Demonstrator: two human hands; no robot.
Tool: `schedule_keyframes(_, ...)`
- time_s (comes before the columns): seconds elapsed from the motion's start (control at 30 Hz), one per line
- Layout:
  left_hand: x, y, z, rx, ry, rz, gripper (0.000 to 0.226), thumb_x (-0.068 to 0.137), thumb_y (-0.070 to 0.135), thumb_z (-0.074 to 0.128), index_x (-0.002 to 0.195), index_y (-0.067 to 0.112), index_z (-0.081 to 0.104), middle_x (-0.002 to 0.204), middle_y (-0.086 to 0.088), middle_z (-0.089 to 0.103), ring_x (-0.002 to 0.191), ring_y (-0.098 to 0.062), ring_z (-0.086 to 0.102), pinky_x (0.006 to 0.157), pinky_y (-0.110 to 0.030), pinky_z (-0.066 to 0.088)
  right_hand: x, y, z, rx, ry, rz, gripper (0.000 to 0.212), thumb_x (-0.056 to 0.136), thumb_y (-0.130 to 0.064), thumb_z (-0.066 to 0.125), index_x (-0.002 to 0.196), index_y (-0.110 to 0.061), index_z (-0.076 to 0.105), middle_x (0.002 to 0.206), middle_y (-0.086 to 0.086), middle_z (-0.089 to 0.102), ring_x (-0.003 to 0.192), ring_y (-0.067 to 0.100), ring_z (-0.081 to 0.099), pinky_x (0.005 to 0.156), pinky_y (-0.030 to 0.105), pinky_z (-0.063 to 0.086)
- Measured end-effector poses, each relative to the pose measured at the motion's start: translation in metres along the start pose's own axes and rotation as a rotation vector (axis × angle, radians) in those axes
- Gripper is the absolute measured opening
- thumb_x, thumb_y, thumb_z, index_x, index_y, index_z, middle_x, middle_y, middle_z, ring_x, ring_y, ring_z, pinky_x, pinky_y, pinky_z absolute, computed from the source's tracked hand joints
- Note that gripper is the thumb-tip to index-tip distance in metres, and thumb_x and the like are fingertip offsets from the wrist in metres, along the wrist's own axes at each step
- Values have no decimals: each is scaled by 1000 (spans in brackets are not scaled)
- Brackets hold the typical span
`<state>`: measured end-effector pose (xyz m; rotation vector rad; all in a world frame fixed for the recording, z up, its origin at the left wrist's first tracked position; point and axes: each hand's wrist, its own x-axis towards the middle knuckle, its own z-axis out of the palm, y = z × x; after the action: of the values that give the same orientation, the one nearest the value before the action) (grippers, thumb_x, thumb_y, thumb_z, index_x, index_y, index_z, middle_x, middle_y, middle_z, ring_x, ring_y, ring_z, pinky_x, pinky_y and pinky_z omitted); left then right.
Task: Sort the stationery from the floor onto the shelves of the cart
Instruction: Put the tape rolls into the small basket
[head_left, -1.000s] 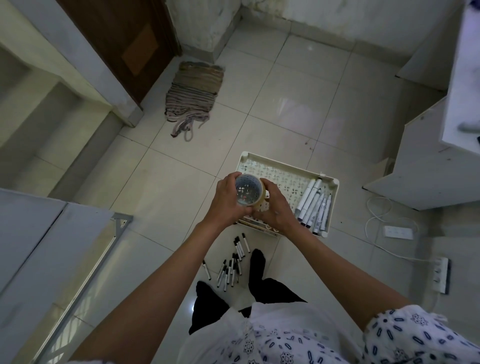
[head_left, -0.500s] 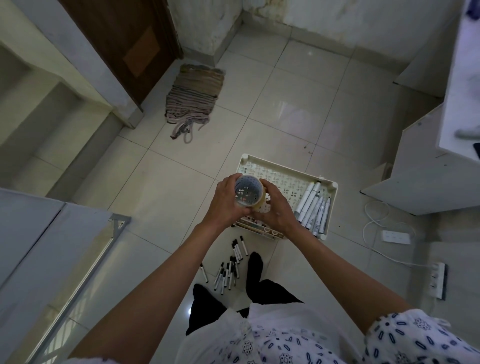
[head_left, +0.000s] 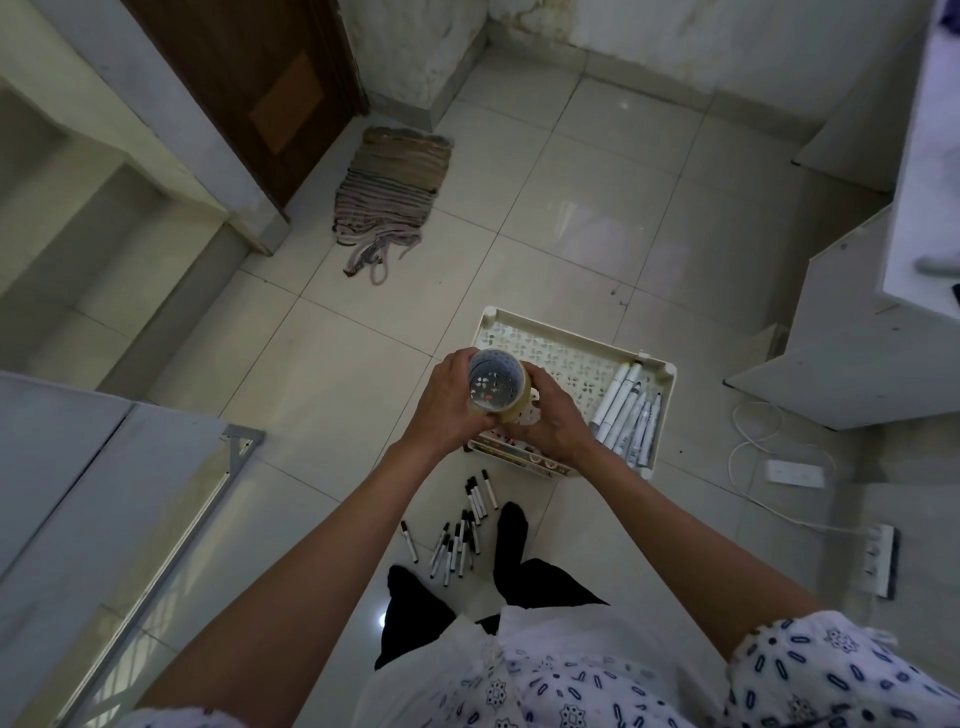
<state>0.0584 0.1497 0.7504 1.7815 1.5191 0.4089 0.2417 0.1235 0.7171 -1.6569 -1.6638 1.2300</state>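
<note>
A striped rag (head_left: 390, 195) is lying on the tiled floor (head_left: 587, 218) by the brown door (head_left: 249, 88). To the right a white cable (head_left: 748, 441) is trailing to a power strip (head_left: 795, 473) beside a white cabinet (head_left: 852, 332). The cart (head_left: 566, 343) is sitting just ahead of the person's feet, its top shelf holding a row of grey markers (head_left: 626, 410) along the right edge. Black-capped pens (head_left: 460, 535) are lying scattered on the floor between cart and feet. Both arms are reaching forward over the cart. The left hand (head_left: 441, 410) and right hand (head_left: 553, 421) are curling round a roll of tape (head_left: 498, 387), holding it between them above the cart's near left corner.
</note>
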Motion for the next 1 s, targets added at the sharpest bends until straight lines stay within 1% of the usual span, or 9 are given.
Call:
schedule_keyframes(0.2,3,0,-1,11,10,20,93,58,34,91,136,16,44,131,-1,54,120,-20,51,97,-38,49,0,0,-2,0,7,23,84,71,-29,89,141,-19,44,137,-1,55,120,14,53,100,35,48)
schedule_keyframes(0.33,2,0,2,-23,21,13,93,57,37,91,135,19,43,131,0,54,118,-18,53,95,-37,51,-1,0,0,29,30,45,83,69,-29,90,139,-22,45,134,-3,56,114,11,54,94,34,51)
schedule_keyframes(0.43,1,-2,3,-62,25,11,94,58,33,90,136,20,41,131,0,51,119,-17,53,97,-37,51,1,0,3,25,46,80,88,64,-33,92,139,-20,46,134,-1,55,114,14,55,90,31,52)
schedule_keyframes(0.5,0,-5,4,-71,17,8,98,58,32,92,139,19,39,134,-2,49,121,-18,52,99,-35,49,3,2,5,1,52,104,92,62,-35,93,140,-16,46,135,3,53,116,17,54,90,30,51)
schedule_keyframes(0.57,-2,-8,4,-79,10,13,100,58,33,92,140,18,38,136,-2,47,123,-17,50,100,-32,48,3,3,8,12,54,134,91,62,-35,93,138,-15,48,133,4,53,114,19,56,89,33,53)
schedule_keyframes(0.63,-2,-9,4,-82,10,26,99,58,32,91,141,16,38,135,-3,47,124,-18,50,101,-31,47,3,4,10,43,57,156,86,62,-31,93,135,-15,50,129,4,54,110,20,59,84,34,56)
schedule_keyframes(0.77,-2,-13,5,-73,0,43,102,58,31,92,142,15,37,136,-4,45,125,-17,48,103,-31,46,2,3,10,89,55,185,88,61,-30,94,136,-15,49,130,4,53,106,19,61,83,35,58)
schedule_keyframes(0.93,-3,-16,4,-54,6,69,103,57,36,91,142,16,34,136,-1,44,124,-14,47,99,-20,42,-3,2,13,72,93,172,85,63,-35,93,134,-15,50,127,4,56,109,20,60,87,42,57)
schedule_keyframes(1.0,-3,-17,5,-59,5,65,101,57,39,88,141,17,35,135,-1,44,124,-13,47,99,-19,41,-4,3,14,76,97,166,84,64,-34,93,133,-14,50,126,4,57,108,19,61,88,42,56)
